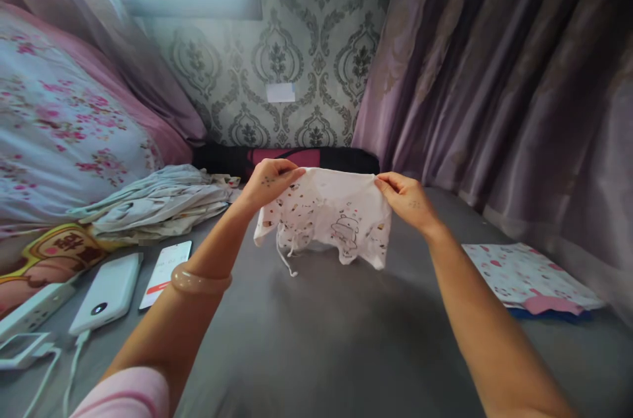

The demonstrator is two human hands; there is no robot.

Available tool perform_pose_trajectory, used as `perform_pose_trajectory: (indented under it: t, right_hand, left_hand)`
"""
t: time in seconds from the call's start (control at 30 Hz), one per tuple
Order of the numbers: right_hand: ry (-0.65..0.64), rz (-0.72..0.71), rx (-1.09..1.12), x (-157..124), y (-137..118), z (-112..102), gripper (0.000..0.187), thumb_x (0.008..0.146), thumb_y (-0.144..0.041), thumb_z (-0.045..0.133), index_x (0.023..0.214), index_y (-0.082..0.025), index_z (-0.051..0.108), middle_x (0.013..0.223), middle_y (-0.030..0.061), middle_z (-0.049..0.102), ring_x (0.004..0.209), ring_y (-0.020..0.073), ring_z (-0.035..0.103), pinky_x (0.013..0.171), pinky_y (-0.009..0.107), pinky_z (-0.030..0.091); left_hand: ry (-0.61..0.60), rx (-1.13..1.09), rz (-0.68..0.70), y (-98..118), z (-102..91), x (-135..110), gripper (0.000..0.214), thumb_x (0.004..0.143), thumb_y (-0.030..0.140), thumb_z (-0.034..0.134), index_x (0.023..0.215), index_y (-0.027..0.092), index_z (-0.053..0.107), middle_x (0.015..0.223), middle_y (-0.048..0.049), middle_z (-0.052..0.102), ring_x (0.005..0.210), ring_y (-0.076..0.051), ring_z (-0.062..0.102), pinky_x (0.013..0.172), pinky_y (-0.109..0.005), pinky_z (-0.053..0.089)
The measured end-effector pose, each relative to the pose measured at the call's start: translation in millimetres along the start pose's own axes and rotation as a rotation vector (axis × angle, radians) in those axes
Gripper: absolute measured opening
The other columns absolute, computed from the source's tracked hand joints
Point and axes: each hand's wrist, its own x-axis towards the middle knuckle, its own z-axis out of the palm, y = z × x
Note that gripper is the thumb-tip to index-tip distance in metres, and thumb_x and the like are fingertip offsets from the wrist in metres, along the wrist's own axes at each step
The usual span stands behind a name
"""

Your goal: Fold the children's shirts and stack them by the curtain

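Observation:
A small white printed baby garment (326, 207) hangs between my hands over the grey sheet, its top edge pulled straight. Small coloured figures and a line-drawn animal mark its front, and white tie strings dangle from its lower left. My left hand (271, 182) pinches the top left corner between thumb and fingers. At the opposite corner, my right hand (405, 199) grips the cloth the same way. The garment's lower part hangs loose and uneven, near or on the sheet; whether it touches I cannot tell.
Folded printed clothes (534, 276) lie at the right. On the left are a phone (165, 273), a white power bank (106, 293), a power strip (37, 309) with cables, and a crumpled cloth pile (168, 200). Purple curtains (469, 75) hang at the right; a dark roll (341, 159) lies by the wall.

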Motion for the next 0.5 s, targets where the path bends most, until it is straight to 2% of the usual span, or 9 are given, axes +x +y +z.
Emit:
perform_pose_trajectory:
  t: [0.13,0.3,0.4,0.5]
  right_hand:
    - [0.121,-0.061,-0.094,-6,-8,8,0.031,0.091,-0.044,0.052,0.097,-0.019,0.069,0.088,0.0047,0.071,0.077,0.018,0.063,0.07,0.028,0.047]
    - [0.304,-0.278,-0.207,-21,-26,7,0.029,0.094,-0.042,0.049,0.1,-0.021,0.068,0.089,0.0036,0.072,0.079,0.0168,0.066,0.075,0.028,0.05]
    - [0.317,-0.409,-0.29,-38,-48,-10,0.023,0.095,-0.037,0.05,0.103,-0.024,0.068,0.096,0.0027,0.072,0.085,0.0173,0.067,0.079,0.029,0.051]
    - [0.273,-0.425,-0.314,-56,-76,-36,0.021,0.092,-0.037,0.056,0.104,-0.027,0.069,0.094,0.0007,0.073,0.078,0.0167,0.068,0.073,0.029,0.053]
  left_hand:
    - [0.13,0.256,-0.007,5,-1.4,-9,0.038,0.081,0.052,0.057,0.076,0.017,0.072,0.064,-0.003,0.065,0.06,-0.013,0.053,0.056,-0.024,0.035]
    - [0.32,0.554,0.174,11,-10.3,-34,0.037,0.091,0.051,0.047,0.088,0.02,0.068,0.071,-0.0023,0.068,0.064,-0.013,0.059,0.056,-0.022,0.034]
    - [0.383,0.643,0.33,24,-30.2,-58,0.033,0.091,0.048,0.049,0.086,0.02,0.066,0.065,0.0001,0.065,0.057,-0.011,0.057,0.052,-0.021,0.033]
    - [0.378,0.621,0.476,49,-61.7,-78,0.029,0.089,0.046,0.055,0.082,0.021,0.067,0.054,0.0047,0.057,0.048,-0.007,0.05,0.049,-0.02,0.034]
